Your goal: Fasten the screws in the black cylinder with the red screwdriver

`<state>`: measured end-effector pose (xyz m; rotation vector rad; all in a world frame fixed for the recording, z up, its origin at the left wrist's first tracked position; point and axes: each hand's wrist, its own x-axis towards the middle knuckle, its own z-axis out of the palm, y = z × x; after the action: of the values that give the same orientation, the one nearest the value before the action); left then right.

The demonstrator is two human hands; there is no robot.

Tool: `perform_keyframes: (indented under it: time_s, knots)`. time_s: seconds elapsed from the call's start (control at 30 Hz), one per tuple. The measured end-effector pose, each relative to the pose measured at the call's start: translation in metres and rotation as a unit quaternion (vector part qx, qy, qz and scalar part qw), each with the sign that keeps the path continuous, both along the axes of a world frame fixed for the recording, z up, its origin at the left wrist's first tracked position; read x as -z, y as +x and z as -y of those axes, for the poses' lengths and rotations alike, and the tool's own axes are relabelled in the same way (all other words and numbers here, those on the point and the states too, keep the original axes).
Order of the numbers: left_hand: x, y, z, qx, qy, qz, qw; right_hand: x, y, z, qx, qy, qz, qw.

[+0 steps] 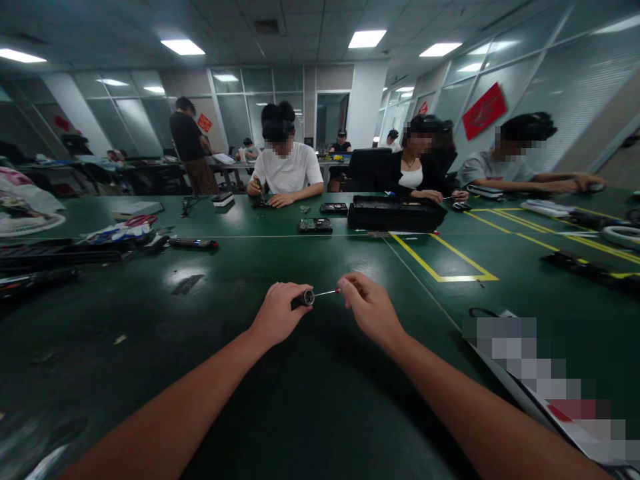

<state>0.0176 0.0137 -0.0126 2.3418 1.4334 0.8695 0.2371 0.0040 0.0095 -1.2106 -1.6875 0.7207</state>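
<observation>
My left hand (279, 310) is closed around a small black cylinder (309, 297), whose round, ringed end faces right; what kind of device it is I cannot make out. Pinched in the fingers of my right hand (373, 310) is a slim screwdriver (327, 293) with a thin metal shaft and a bit of red near the fingertips. Its shaft points left and its tip meets or nearly meets the cylinder's ringed end. My fingers hide most of the handle. Both hands are just above the green tabletop (310, 400).
A long black housing (397, 215) and an opened device (315, 225) lie ahead. Tools and bags (120, 230) are piled at left. A white sheet or bag (540, 400) lies near my right arm. Across the table, a person in white (290, 170) and others are working.
</observation>
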Motion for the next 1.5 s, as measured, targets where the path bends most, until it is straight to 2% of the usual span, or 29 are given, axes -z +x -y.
perform_keyframes:
  time_s: [0.13, 0.4, 0.53, 0.77, 1.03, 1.2, 1.27, 1.4, 1.5]
  knots:
    - [-0.002, 0.001, 0.002, 0.001, -0.001, 0.003, 1.0, 0.002, 0.0, -0.003, 0.031, 0.014, 0.017, 0.999]
    - [0.004, 0.0, 0.001, -0.005, 0.003, 0.008, 1.0, 0.005, 0.0, -0.001, -0.005, 0.016, -0.005, 1.0]
    - [0.002, 0.001, 0.002, -0.002, 0.003, 0.003, 1.0, 0.003, 0.0, -0.001, 0.016, 0.008, 0.017, 1.0]
    - [0.001, 0.0, 0.001, -0.01, 0.006, 0.001, 1.0, 0.004, 0.0, 0.0, -0.023, 0.029, -0.026, 0.999]
    - [0.002, 0.001, 0.0, -0.008, 0.01, -0.004, 1.0, 0.004, 0.001, -0.002, 0.002, 0.011, 0.012, 1.0]
    - [0.0, -0.001, 0.002, -0.02, 0.006, -0.006, 1.0, 0.007, -0.002, -0.003, -0.02, 0.005, -0.089, 0.996]
    - [-0.003, 0.0, 0.003, -0.01, 0.005, -0.002, 1.0, 0.008, -0.004, -0.005, -0.015, -0.025, -0.161, 0.987]
    - [-0.005, 0.003, 0.005, 0.028, 0.006, -0.011, 1.0, 0.015, -0.001, -0.018, 0.039, -0.126, -0.321, 0.938]
    - [-0.002, 0.004, 0.002, 0.014, -0.022, -0.021, 0.999, 0.021, 0.004, -0.026, 0.079, -0.102, -0.321, 0.938]
